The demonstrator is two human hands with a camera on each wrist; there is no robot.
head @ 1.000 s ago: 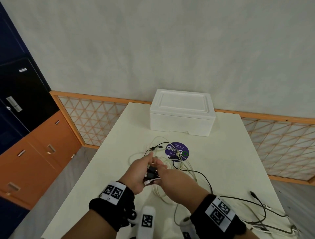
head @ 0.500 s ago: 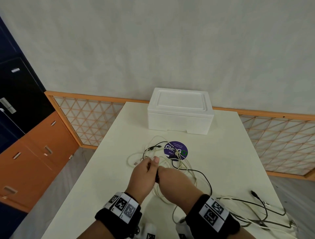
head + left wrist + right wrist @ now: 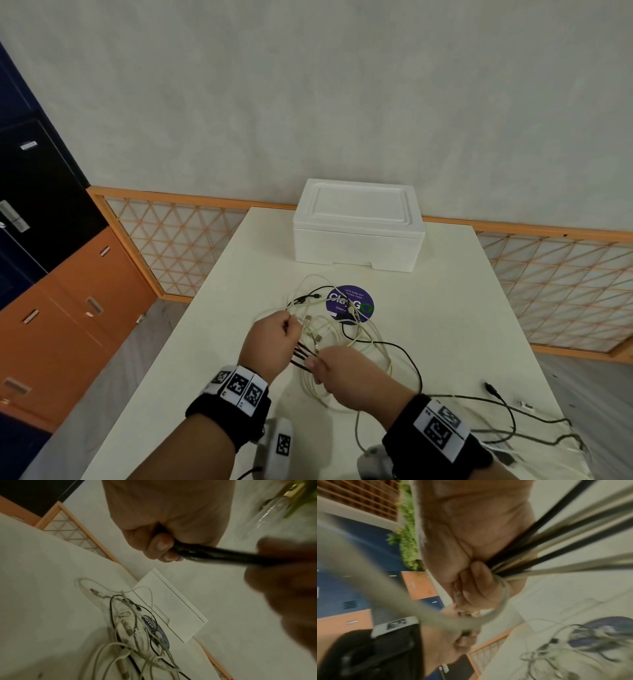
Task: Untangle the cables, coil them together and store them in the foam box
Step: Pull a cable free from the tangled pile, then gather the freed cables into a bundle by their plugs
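Cables pulled taut between two hands

The cables (image 3: 346,334) lie tangled mid-table before the closed foam box (image 3: 358,224); left hand (image 3: 270,342) and right hand (image 3: 346,380) each grip strands. Untangling is underway; next, probably, free one strand from the heap.

White table (image 3: 445,342) bearing a round purple sticker (image 3: 356,301) near its centre, printed with white and green lettering. Behind the far edge, an orange-framed lattice panel (image 3: 178,246) runs along a pale grey wall (image 3: 308,102). Left of the table: orange drawers (image 3: 68,308) and dark blue lockers (image 3: 20,205). Green foliage (image 3: 407,534), blurred, appears in the right-wrist view.
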